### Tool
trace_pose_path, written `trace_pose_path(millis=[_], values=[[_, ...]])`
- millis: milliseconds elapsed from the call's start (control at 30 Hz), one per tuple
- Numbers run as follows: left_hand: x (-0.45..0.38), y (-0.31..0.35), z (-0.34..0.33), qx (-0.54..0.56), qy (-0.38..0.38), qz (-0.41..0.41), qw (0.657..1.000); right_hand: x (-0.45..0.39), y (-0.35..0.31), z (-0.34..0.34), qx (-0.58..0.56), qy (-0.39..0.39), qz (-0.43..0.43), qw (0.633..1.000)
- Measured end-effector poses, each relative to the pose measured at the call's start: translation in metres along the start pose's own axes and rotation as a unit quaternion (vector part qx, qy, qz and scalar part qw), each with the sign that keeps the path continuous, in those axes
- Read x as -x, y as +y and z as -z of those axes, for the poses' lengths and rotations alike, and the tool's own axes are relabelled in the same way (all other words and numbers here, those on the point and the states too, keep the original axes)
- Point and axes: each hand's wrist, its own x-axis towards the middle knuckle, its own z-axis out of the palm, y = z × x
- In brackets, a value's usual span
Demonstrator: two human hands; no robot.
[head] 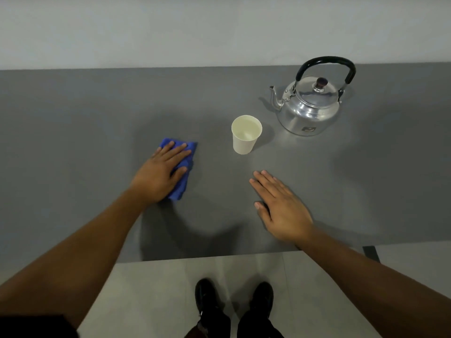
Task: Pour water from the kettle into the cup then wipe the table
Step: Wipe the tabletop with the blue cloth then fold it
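A shiny metal kettle point(308, 111) with a black handle stands upright at the back right of the grey table point(73, 113), spout pointing left. A white paper cup point(246, 134) stands upright left of and nearer than the kettle, with liquid inside. My left hand point(161, 173) lies flat, pressing down on a folded blue cloth point(186, 167) left of the cup. My right hand point(280, 207) rests flat on the table in front of the cup, fingers together, holding nothing.
The table's near edge point(207, 257) runs just beyond my black shoes point(234, 301) on a light tiled floor. A pale wall point(170, 28) rises behind the table. A dark strip point(371, 253) sits at the table's near right corner.
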Motion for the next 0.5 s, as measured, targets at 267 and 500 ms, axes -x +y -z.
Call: trace_pose_path(millis=[267,500], values=[[-0.004,0.084,-0.043,-0.003,-0.031,-0.084,0.996,0.0,0.002,-0.001,0.004,0.003,0.006,1.0],[0.063,0.013,-0.012,-0.007,-0.062,-0.178,0.982,0.001,0.001,0.001,0.002,0.002,0.015,1.0]])
